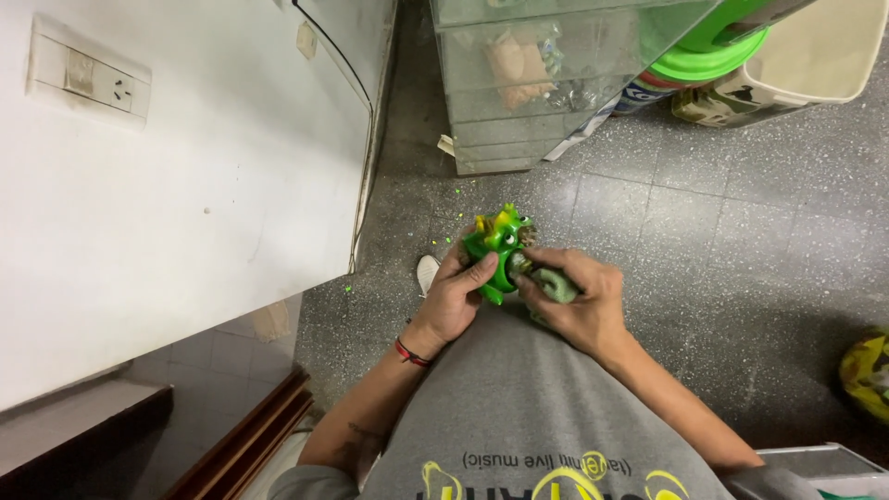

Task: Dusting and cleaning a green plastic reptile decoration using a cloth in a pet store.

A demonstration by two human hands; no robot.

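A small green frog-shaped toy (495, 243) with a yellow crown is held in front of my grey shirt. My left hand (456, 301) grips it from below and the side, thumb pressed on its body. My right hand (576, 301) holds a crumpled grey-green cloth (557, 283) against the toy's right side. A red band circles my left wrist.
A white wall with a socket plate (88, 79) stands at the left. A glass cabinet (537, 83) stands ahead on the speckled grey floor (741, 231). Green lids (708, 56) and a cream bin (815, 56) sit at top right. A yellow-green object (869, 370) lies at right.
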